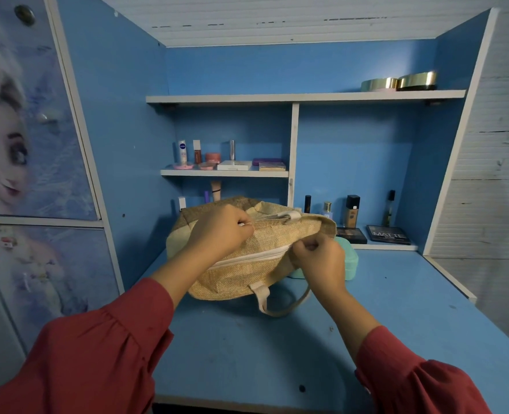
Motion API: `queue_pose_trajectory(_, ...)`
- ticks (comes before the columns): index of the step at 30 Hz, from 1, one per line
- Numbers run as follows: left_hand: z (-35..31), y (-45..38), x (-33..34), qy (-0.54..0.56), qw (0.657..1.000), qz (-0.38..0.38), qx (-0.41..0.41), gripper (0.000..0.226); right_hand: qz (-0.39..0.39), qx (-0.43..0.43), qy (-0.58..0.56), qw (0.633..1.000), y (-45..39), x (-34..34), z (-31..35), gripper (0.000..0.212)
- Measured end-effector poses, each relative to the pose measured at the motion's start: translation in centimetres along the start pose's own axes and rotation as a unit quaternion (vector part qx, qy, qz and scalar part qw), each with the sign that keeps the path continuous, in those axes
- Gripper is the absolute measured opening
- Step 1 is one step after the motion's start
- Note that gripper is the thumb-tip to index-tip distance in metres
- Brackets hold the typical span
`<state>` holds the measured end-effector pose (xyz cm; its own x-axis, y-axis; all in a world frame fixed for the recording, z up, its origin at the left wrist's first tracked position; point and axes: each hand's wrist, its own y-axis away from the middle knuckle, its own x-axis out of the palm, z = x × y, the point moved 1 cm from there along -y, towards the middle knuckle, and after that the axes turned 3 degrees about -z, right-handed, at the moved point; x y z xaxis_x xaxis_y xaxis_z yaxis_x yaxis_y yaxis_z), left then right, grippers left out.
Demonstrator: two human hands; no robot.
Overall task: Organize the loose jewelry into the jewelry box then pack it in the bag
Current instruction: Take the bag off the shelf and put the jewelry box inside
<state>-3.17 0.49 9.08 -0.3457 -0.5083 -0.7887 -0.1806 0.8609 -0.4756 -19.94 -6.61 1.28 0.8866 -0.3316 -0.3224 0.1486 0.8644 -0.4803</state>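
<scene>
From my remote station I record the woven straw-coloured bag (241,264) lying on its side on the blue desk (396,309), toward the back of the surface and just in front of the shelving. A white zipper (247,257) runs across its upper face and reads as closed over the stretch I can see between the hands. The left hand (220,231) has its fingers curled, pinching the bag fabric near the top edge, left of the zipper line. The right hand (319,258) is likewise curled, its fingertips pinching at the right end of the zipper; I cannot tell whether it holds the pull tab itself or the fabric beside it. One pale strap handle (277,303) loops from the bag's near edge and rests on the desk. The mint-green jewelry box (350,258) sits on the desk touching the bag's right side, partly hidden behind the right hand, lid down, outside the bag. Both forearms wear red sleeves (104,354). Behind the box, two dark palettes (389,234) lie flat on a low ledge with several small bottles (352,210) upright behind them. The middle shelf (223,173) carries assorted cosmetics, and two gold-rimmed round tins (399,82) sit on the top shelf.
</scene>
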Motion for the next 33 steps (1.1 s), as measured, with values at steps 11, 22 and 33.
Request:
queue_pose_trajectory(11, -0.1, 0.1, 0.4, -0.001, 1.0, -0.026, 0.011, 0.018, 0.054, -0.05, 0.013, 0.997, 3.1, 2.1, 1.6, 0.013)
queue_pose_trajectory(22, -0.2, -0.1, 0.4, -0.04, 0.999, -0.015, 0.02, 0.012, 0.031, 0.044, -0.096, 0.994, 3.3, 1.5, 1.7, 0.01)
queue_pose_trajectory(33, -0.9, 0.1, 1.2, -0.019, 1.0, 0.003, 0.013, 0.015, 0.04, -0.036, -0.044, 0.998, 5.1, 2.6, 2.3, 0.01)
